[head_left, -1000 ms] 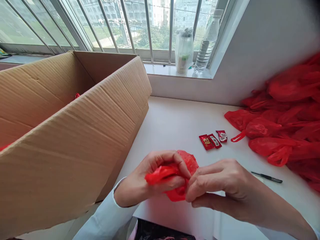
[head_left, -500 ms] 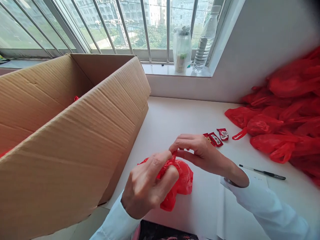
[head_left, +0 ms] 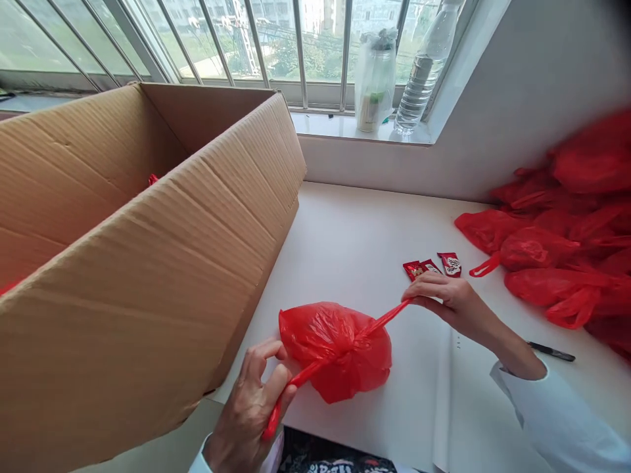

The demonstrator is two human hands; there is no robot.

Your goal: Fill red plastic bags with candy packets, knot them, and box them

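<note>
A small filled red plastic bag point(head_left: 340, 348) lies on the white table point(head_left: 365, 236) in front of me. Its two handles are pulled taut in opposite directions across the top. My left hand point(head_left: 249, 410) is closed on the near handle at the lower left, beside the cardboard box point(head_left: 148, 263). My right hand point(head_left: 451, 302) pinches the far handle out to the right, just below three small red snack packets point(head_left: 434, 265).
The large open cardboard box fills the left side. A heap of red plastic bags point(head_left: 557, 243) lies at the right. A black pen point(head_left: 552, 353) rests near my right sleeve. A water bottle point(head_left: 419, 79) and a wrapped jar point(head_left: 373, 82) stand on the windowsill.
My hands were bunched together on the bag's handles; they have drawn apart, left toward me and right toward the packets, stretching the handles tight over the bag.
</note>
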